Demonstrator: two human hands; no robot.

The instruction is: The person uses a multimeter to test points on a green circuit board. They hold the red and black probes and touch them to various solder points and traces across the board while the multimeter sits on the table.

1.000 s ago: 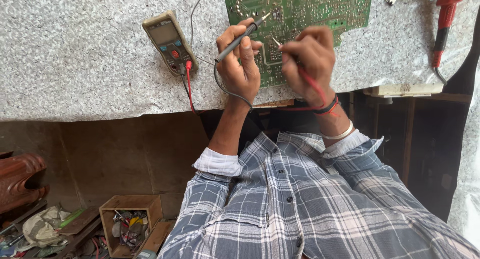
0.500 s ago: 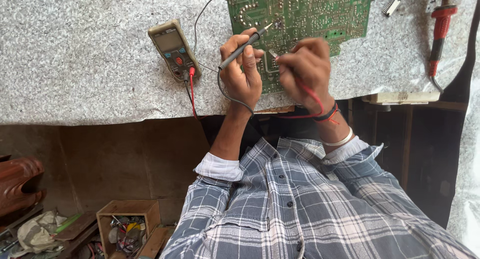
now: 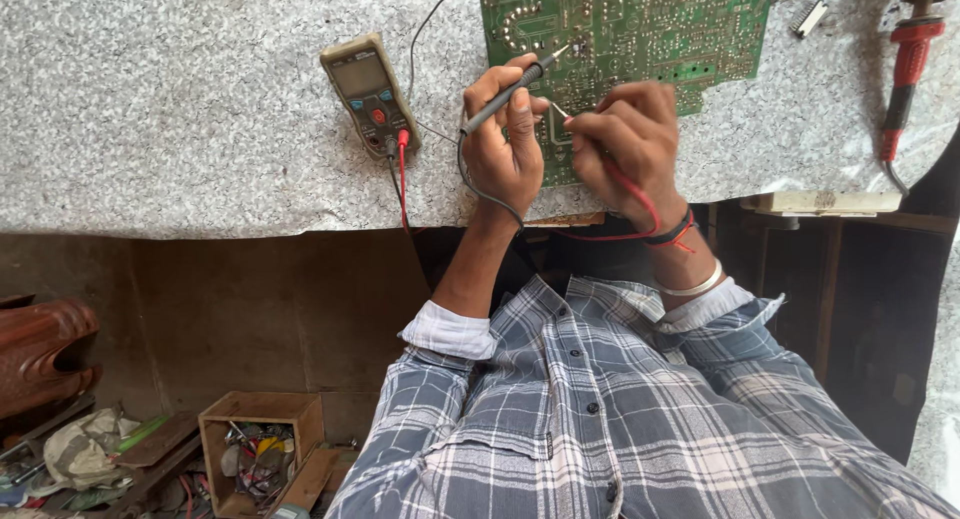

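A green circuit board (image 3: 640, 29) lies on the grey speckled tabletop (image 3: 170, 129). My left hand (image 3: 505, 149) grips a black test probe (image 3: 507, 92), whose tip touches the board near its lower left part. My right hand (image 3: 632, 144) pinches a red test probe (image 3: 562, 112) with its metal tip on the board, just right of the black one. Both probe leads run to a tan multimeter (image 3: 368, 94) lying left of the board. A red wire loops under my right wrist.
A red-handled tool (image 3: 905, 79) lies at the table's right end, and a small metal part (image 3: 808, 17) sits beside the board. Below the table edge, on the floor at left, stand a wooden box of odds and ends (image 3: 262, 449) and a brown object (image 3: 40, 354).
The view has drifted a little, so board and meter sit slightly lower and to the right in the frame. Both hands keep their probes on the board in nearly the same spots.
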